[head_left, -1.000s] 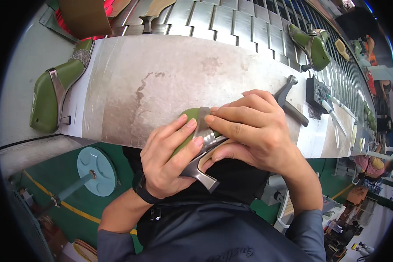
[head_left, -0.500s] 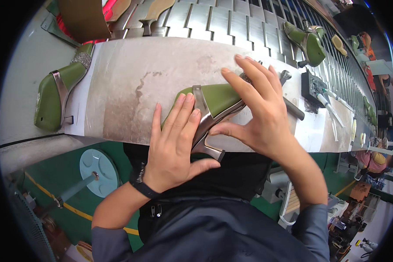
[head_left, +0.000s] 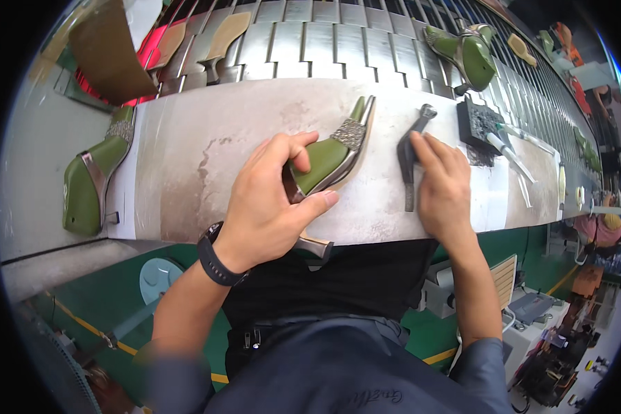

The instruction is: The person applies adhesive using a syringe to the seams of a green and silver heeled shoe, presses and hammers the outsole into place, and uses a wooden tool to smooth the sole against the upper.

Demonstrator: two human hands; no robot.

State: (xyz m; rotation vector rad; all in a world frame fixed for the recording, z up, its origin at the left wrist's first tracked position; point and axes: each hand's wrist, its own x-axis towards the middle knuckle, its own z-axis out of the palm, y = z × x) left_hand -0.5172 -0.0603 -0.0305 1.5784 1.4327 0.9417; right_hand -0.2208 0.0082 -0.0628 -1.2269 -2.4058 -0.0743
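Observation:
A green high-heeled sandal (head_left: 331, 157) with a silver sole edge and a glittery strap lies on its side on the grey metal workbench (head_left: 207, 148). My left hand (head_left: 269, 203) grips it around the heel end, and its heel tip pokes past the bench's front edge. My right hand (head_left: 443, 188) rests on a dark metal hammer (head_left: 408, 148) lying to the right of the sandal, fingers laid over the handle.
A second green sandal (head_left: 86, 186) lies at the bench's left end. A black glue block with brushes (head_left: 486, 124) sits to the right. A slatted conveyor (head_left: 310, 41) behind carries another green shoe (head_left: 466, 52) and several soles.
The sandal went from held against my body to lying on the bench. My right hand left it and moved right onto the hammer; my left hand keeps hold of the heel.

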